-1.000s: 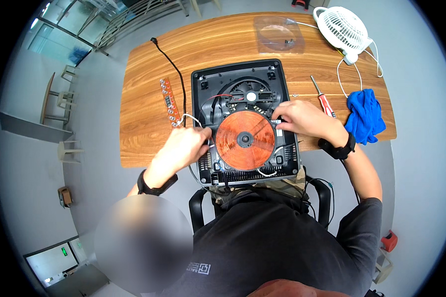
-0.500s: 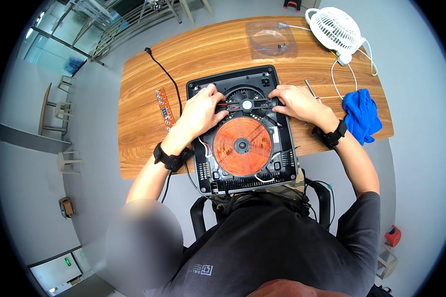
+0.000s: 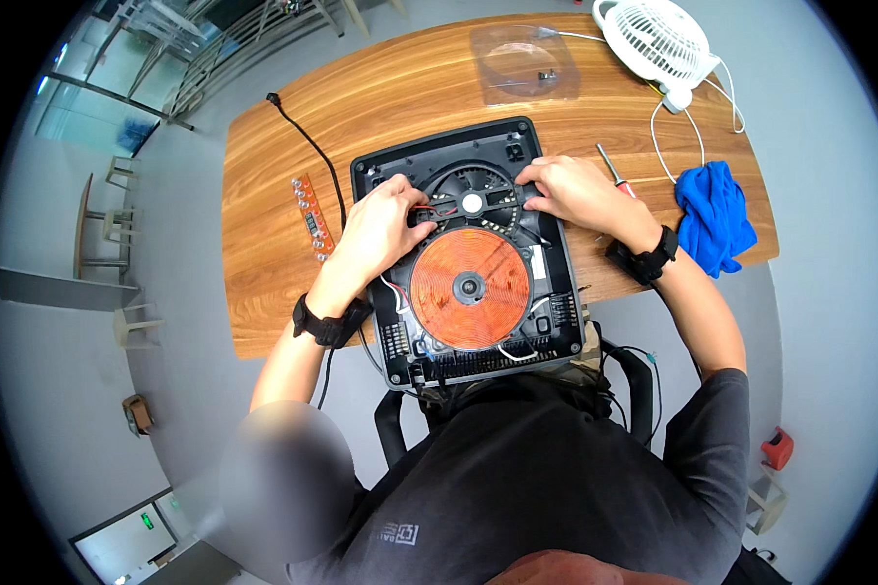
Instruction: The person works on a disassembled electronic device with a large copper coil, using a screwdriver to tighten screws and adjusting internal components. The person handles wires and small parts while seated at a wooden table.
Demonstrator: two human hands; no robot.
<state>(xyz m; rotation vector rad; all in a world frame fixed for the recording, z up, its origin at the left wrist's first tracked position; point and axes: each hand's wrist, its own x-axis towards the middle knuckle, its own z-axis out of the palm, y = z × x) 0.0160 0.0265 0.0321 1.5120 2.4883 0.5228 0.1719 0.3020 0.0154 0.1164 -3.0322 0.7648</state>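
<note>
An opened induction cooker point(image 3: 509, 370) rests at the table's near edge, its inside facing up. A round copper coil point(image 3: 434, 312) fills its near half. Beyond the coil is a black cooling fan point(image 3: 472, 203) with a pale round hub and a crossbar; red and black wires lead to it. The fingers of my left hand point(image 3: 380, 224) are closed at the fan's left side, by these wires. My right hand point(image 3: 580, 197) has its thumb and fingers closed on the fan's right edge. The fingertips of both hands partly cover the fan's sides.
Left of the cooker lie an orange circuit board point(image 3: 313, 219) and a black power cord point(image 3: 312, 132). To the right are a screwdriver point(image 3: 615, 173) and a blue cloth point(image 3: 714, 219). A clear plastic sheet point(image 3: 525, 66) and a white fan point(image 3: 658, 44) are at the back.
The view has shifted slightly. Both hands stay at the cooling fan, which sits a touch farther from the coil and to the left.
</note>
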